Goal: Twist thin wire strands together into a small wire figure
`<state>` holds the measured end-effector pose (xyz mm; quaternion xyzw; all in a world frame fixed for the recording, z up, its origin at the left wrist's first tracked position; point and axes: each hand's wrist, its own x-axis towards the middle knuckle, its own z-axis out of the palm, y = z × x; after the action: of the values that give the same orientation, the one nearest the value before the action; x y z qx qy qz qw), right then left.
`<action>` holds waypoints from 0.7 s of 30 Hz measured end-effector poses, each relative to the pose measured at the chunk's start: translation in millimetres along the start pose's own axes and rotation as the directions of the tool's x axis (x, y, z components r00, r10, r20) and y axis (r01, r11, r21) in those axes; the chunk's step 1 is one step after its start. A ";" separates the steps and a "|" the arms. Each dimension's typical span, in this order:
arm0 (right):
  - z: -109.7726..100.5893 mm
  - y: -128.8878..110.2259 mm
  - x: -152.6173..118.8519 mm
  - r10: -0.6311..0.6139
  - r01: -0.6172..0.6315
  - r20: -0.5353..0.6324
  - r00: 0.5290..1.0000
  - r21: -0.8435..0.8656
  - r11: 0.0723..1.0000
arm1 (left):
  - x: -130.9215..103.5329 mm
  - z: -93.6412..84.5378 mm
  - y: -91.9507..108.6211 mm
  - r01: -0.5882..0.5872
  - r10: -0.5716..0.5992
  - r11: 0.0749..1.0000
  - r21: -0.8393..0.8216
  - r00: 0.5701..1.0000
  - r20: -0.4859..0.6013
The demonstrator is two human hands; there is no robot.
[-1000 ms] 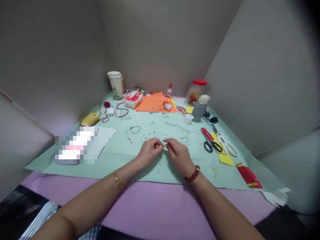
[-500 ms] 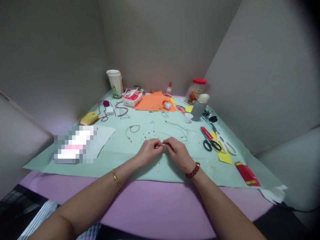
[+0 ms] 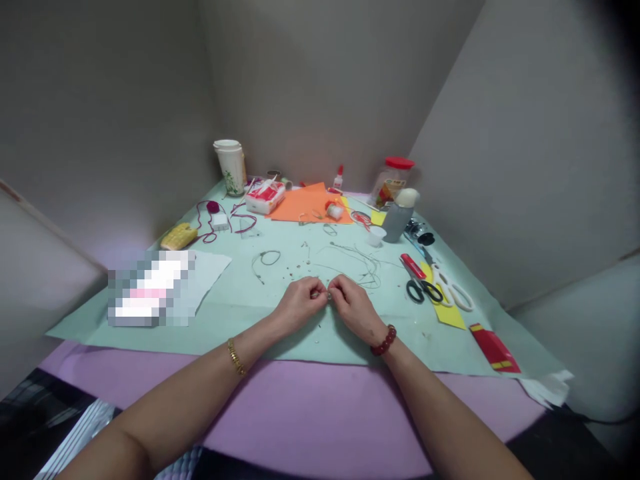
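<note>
My left hand [image 3: 303,300] and my right hand [image 3: 351,305] meet fingertip to fingertip above the green sheet [image 3: 250,333]. Both are closed in a pinch. A tiny shiny piece [image 3: 329,297] shows between the fingertips, too small to name. Just beyond my hands lie scattered small bits [image 3: 295,272]. Thin cord [image 3: 370,267] spreads in loose strands behind my right hand, and a looped cord [image 3: 270,257] lies further left.
Black-handled scissors [image 3: 424,291], white-handled scissors [image 3: 453,290] and a red packet [image 3: 495,348] lie to the right. A grey bottle [image 3: 397,220] and a red-lidded jar [image 3: 393,183] stand behind. Far left are a paper cup [image 3: 231,170] and tissues [image 3: 266,197].
My right hand has shifted slightly, its fingers curling in more. The tiny shiny piece shows more clearly between the fingertips. My left hand has hardly moved.
</note>
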<state>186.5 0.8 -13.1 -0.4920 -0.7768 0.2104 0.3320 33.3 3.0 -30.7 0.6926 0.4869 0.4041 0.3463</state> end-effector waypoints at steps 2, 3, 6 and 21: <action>-0.5 -0.6 0.4 0.016 -0.016 -0.006 1.000 0.022 1.000 | 0.1 0.1 -0.8 -0.008 0.008 1.000 -0.007 1.000 -0.006; -0.7 -0.9 0.5 0.027 -0.027 -0.010 1.000 0.036 0.999 | 0.1 0.0 -1.2 -0.014 0.013 1.000 -0.014 1.000 -0.007; -0.9 -1.3 0.3 0.059 -0.057 -0.023 0.998 0.079 0.995 | 0.3 -0.7 -2.0 -0.037 0.037 0.999 -0.016 0.999 -0.004; -3.2 4.0 0.2 0.197 -0.190 0.002 0.980 0.272 0.943 | 1.5 -2.0 -2.8 0.043 -0.046 0.994 -0.097 0.999 -0.028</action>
<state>191.2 2.7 -13.5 -0.5185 -0.6842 0.3400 0.3839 30.6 5.4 -32.0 0.6580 0.4873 0.4298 0.3806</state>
